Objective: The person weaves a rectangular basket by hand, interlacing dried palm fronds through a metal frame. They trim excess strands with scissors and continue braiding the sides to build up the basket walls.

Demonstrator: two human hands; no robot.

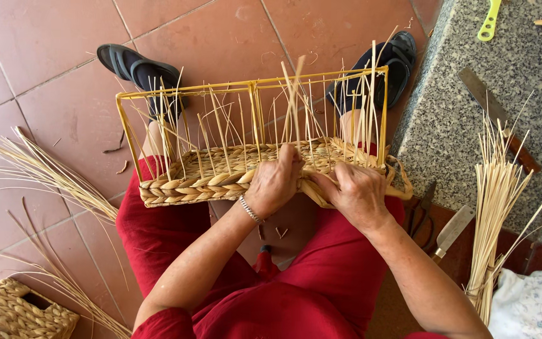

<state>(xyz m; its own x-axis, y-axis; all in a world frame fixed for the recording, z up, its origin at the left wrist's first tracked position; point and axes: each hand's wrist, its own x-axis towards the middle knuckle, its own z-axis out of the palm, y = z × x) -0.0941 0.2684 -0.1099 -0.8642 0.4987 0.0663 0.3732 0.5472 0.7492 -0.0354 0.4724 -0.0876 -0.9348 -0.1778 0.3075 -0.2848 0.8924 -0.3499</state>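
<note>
The half-woven basket [265,169] is resting on the person's lap, with its yellow frame [252,85] standing up and away from them. The left hand [275,182] is closing on an upright straw [293,103]; the right hand [359,194] is pinching the braided rim [183,185]. Judging by looks, the basket is light, the woven band firm, and the loose stalks are brittle and springy. The woven band is probably giving the safest grip.
</note>
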